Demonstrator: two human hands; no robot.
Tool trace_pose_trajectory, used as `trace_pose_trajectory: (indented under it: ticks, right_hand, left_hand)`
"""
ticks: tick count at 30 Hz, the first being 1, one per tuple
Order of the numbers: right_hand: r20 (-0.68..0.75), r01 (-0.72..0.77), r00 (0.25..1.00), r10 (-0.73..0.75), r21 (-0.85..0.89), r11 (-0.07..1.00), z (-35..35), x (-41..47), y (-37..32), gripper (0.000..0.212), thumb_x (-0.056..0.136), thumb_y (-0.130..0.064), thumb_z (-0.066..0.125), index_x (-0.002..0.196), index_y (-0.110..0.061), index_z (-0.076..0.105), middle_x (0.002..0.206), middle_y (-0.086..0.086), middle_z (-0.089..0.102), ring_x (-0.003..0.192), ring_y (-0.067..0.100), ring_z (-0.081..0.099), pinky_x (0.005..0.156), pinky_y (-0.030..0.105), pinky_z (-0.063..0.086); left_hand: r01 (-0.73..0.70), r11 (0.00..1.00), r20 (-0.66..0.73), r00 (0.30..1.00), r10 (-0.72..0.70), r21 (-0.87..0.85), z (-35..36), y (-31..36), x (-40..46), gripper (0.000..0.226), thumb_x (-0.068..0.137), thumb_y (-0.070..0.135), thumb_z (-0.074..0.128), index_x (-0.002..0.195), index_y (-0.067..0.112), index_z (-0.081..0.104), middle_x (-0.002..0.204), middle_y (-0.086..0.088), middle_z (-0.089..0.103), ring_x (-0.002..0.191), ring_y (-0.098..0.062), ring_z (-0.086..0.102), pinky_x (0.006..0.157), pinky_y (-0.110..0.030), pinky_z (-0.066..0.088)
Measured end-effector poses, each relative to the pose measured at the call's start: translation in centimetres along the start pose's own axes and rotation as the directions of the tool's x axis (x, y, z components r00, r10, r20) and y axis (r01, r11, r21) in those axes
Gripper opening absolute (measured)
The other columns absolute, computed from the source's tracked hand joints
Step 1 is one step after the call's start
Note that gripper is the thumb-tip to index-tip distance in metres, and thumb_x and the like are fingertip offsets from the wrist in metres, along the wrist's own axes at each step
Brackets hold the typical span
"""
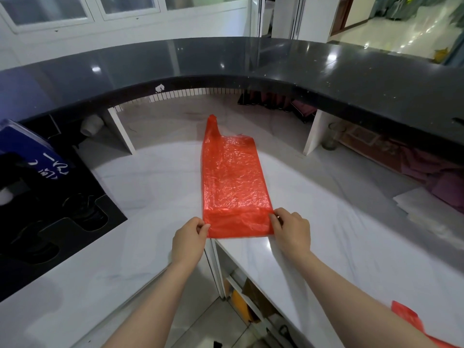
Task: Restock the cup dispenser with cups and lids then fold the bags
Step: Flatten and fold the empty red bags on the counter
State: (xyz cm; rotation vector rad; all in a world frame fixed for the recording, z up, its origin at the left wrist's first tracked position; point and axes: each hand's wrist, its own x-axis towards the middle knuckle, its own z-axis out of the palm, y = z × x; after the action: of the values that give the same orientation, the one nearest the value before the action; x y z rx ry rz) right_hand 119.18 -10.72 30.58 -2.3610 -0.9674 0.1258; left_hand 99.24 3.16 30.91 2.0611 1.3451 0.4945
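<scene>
White marble-patterned worktop [140,187] carries a flattened, crinkled red plastic bag [232,177]. Left hand [189,241] and right hand [292,231] pinch its folded near edge; each further fold should stay square and even.

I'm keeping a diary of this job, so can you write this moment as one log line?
step: folding bag | left hand: pinches near left corner | right hand: pinches near right corner | red plastic bag: flat on white counter, near edge folded over

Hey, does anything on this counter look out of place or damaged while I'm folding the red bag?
One thing: the dark upper counter's front edge has a pale chipped-looking spot. The red bag lies flat, near end folded over, pinched by the left hand and right hand.
</scene>
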Motion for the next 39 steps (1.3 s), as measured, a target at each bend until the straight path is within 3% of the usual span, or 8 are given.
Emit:
trace_pose_trajectory:
  ticks: [15,20,25,27,29,32,35,39]
  right_hand:
    - [-0.036,-0.032,0.999,0.027,-0.153,0.988,1.0,1.0,-0.7,0.028,0.095,-0.032,0.044,0.077,-0.02,0.063,0.065,0.0,0.063,0.072,0.025,0.057,0.076,0.036,0.029]
    - [-0.01,-0.01,1.0,0.008,-0.186,0.983,1.2,1.4,-0.8,0.028,0.097,-0.032,0.04,0.083,-0.018,0.06,0.066,0.001,0.062,0.071,0.025,0.057,0.078,0.036,0.029]
    - [0.012,0.022,1.0,-0.02,-0.25,0.968,1.3,1.5,-0.7,0.029,0.098,-0.034,0.038,0.087,-0.018,0.06,0.066,0.0,0.061,0.07,0.024,0.057,0.078,0.036,0.028]
    - [0.003,0.043,0.999,-0.044,-0.27,0.962,1.4,1.5,-0.8,0.027,0.097,-0.033,0.04,0.087,-0.018,0.06,0.065,0.001,0.061,0.068,0.025,0.056,0.075,0.036,0.027]
    - [0.004,0.072,0.997,-0.075,-0.298,0.952,1.5,1.5,-0.8,0.026,0.097,-0.031,0.041,0.088,-0.018,0.061,0.065,0.003,0.062,0.066,0.026,0.057,0.074,0.037,0.026]
    - [0.006,0.12,0.992,-0.125,-0.333,0.935,1.7,1.4,-0.8,0.024,0.097,-0.03,0.043,0.088,-0.018,0.062,0.063,0.003,0.061,0.062,0.026,0.056,0.072,0.036,0.024]
    - [0.018,0.136,0.99,-0.139,-0.369,0.919,1.8,1.5,-0.9,0.023,0.097,-0.029,0.043,0.088,-0.018,0.061,0.061,0.002,0.061,0.06,0.026,0.056,0.069,0.036,0.021]
    - [0.028,0.126,0.992,-0.125,-0.385,0.914,1.6,1.7,-1.1,0.023,0.097,-0.03,0.04,0.09,-0.018,0.058,0.064,0.003,0.063,0.065,0.027,0.059,0.069,0.036,0.02]
  left_hand:
    - [-0.015,0.995,-0.045,0.999,0.019,0.098,-0.4,-0.3,0.3,0.036,0.094,0.032,0.056,0.061,0.022,0.051,0.063,0.008,0.053,0.059,-0.004,0.047,0.052,-0.017,0.027]
    - [-0.038,0.983,0.047,0.998,0.03,0.179,-0.2,-0.3,1.1,0.044,0.1,0.035,0.045,0.058,0.02,0.043,0.075,0.003,0.045,0.061,-0.006,0.041,0.057,-0.026,0.025]
    - [-0.037,0.985,-0.004,0.999,0.038,0.166,0.1,-0.1,0.7,0.048,0.098,0.035,0.047,0.053,0.023,0.039,0.074,0.002,0.041,0.058,-0.006,0.041,0.061,-0.029,0.03]
    - [-0.073,0.988,-0.068,0.994,0.083,0.133,-0.1,0.1,0.4,0.033,0.095,0.032,0.054,0.065,0.02,0.05,0.086,0.0,0.047,0.069,-0.009,0.049,0.069,-0.031,0.042]
    - [-0.181,0.973,-0.109,0.974,0.197,0.143,-0.4,0.7,0.1,0.017,0.092,0.027,0.059,0.101,0.013,0.059,0.113,-0.005,0.052,0.102,-0.019,0.052,0.091,-0.03,0.042]
    - [-0.498,0.821,0.183,0.867,0.464,0.277,0.0,2.2,0.2,0.054,0.097,0.035,0.043,0.148,0.02,0.031,0.157,-0.001,0.022,0.147,-0.022,0.012,0.118,-0.037,0.01]
    - [-0.711,0.584,0.503,0.697,0.511,0.391,1.6,2.5,0.2,0.061,0.098,0.053,0.021,0.145,0.037,-0.014,0.155,0.007,-0.018,0.142,-0.016,-0.025,0.114,-0.037,-0.017]
    - [-0.638,0.63,0.556,0.747,0.365,0.443,2.7,0.6,0.0,0.068,0.094,0.065,0.017,0.138,0.04,-0.027,0.151,0.007,-0.027,0.143,-0.021,-0.025,0.113,-0.038,-0.019]
